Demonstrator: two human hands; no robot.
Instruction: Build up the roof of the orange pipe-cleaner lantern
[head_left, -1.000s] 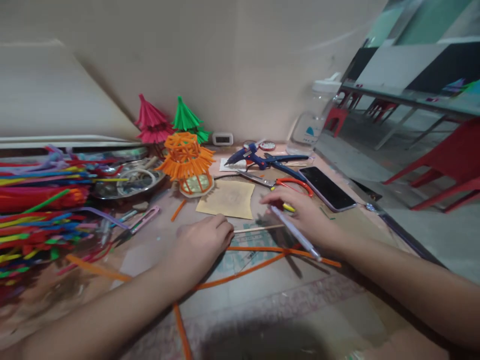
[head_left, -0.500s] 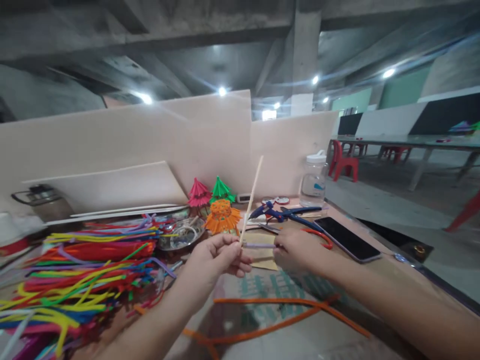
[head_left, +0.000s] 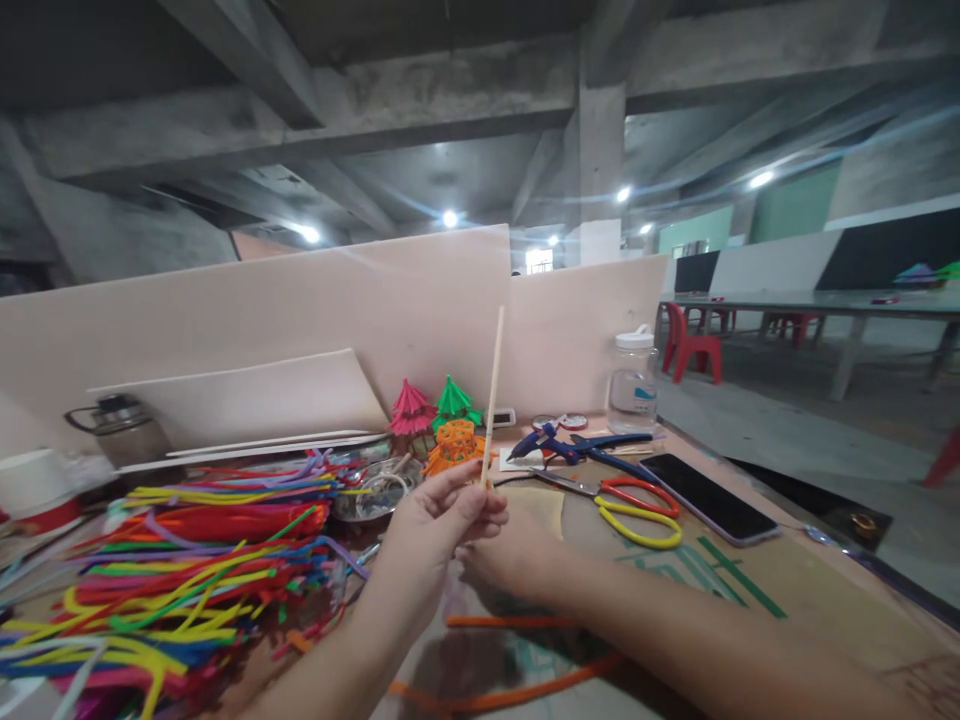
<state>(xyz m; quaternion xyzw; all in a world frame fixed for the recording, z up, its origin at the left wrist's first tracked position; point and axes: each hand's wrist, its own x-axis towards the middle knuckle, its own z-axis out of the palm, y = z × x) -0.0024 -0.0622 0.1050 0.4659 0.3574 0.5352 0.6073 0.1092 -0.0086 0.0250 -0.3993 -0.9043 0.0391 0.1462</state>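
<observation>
Right hand (head_left: pixel 514 550): moved left, away from scissors (head_left: pixel 639 512); grip hidden, cannot tell.
Left hand (head_left: pixel 444 512): pinching near-upright stick (head_left: pixel 495 375).
Stick: could tip if that low pinch loosens.

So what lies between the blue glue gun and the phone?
In the head view, a blue-handled tool lies between the glue gun and the phone; the scissors lie just nearer the camera.

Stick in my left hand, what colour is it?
The stick is pale beige, clearest in head view.

Right hand (head_left: pixel 506 550) partly hidden, orange ornament (head_left: pixel 454 441) partly covered
</observation>
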